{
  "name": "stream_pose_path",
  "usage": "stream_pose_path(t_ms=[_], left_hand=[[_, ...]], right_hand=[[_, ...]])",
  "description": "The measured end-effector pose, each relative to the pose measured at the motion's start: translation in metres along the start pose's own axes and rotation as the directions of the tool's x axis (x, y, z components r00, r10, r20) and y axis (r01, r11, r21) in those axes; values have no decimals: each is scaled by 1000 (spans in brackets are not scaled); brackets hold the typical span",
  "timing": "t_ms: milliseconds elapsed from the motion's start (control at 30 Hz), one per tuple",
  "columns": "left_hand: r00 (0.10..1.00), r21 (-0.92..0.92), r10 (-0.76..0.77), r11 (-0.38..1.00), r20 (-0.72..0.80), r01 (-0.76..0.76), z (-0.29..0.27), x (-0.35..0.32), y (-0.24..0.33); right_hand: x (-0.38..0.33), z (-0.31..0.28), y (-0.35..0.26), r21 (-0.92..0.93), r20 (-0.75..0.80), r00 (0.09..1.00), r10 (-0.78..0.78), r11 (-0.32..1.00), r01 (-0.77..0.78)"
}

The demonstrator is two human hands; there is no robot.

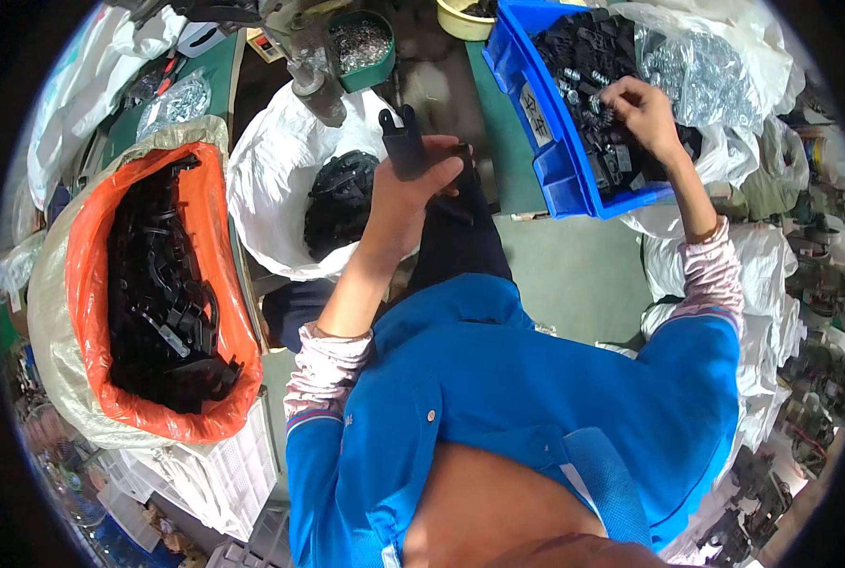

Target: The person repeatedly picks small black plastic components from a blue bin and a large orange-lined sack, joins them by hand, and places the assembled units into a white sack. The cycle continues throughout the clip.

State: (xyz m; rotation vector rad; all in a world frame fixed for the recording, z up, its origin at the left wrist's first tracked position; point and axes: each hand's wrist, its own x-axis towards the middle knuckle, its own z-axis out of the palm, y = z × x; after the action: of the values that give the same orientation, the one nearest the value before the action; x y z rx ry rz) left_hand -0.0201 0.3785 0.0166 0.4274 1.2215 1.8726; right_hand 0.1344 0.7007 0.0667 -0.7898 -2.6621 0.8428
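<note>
My left hand (405,194) is closed around a black plastic part (403,151) with two upright prongs at its far end. It is held in front of my body, beside a white sack (266,180) with black parts inside. My right hand (645,115) reaches into a blue plastic bin (560,175) at the far right. Its fingers are bent together over the black parts (616,156) and small shiny metal pieces (574,90) there. What its fingertips hold, if anything, is too small to make out.
On the left stands an orange-lined sack (91,312) full of black plastic parts. A metal machine part (313,80) hangs over the white sack. Behind are a green tub (375,71) of small metal pieces and a yellow bowl (462,24). Clear plastic bags (706,76) lie against the blue bin.
</note>
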Motion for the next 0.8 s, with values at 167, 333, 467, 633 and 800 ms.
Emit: stream_pose_path(t_ms=[167, 333, 467, 633, 800], left_hand=[[1000, -42, 2, 999, 19, -1, 2, 6, 5], [985, -221, -89, 968, 148, 121, 9, 15, 3], [971, -368, -114, 911, 211, 187, 39, 46, 1], [974, -62, -13, 998, 227, 28, 76, 73, -5], [965, -20, -21, 999, 260, 27, 86, 85, -18]], right_hand=[[8, 6, -3, 105, -116, 993, -17, 994, 29], [1, 12, -20, 553, 124, 988, 90, 820, -145], [-10, 15, -54, 711, 212, 975, 66, 674, -200], [-19, 10, -64, 801, 293, 956, 3, 544, -248], [-28, 13, -58, 769, 220, 975, -32, 621, -153]])
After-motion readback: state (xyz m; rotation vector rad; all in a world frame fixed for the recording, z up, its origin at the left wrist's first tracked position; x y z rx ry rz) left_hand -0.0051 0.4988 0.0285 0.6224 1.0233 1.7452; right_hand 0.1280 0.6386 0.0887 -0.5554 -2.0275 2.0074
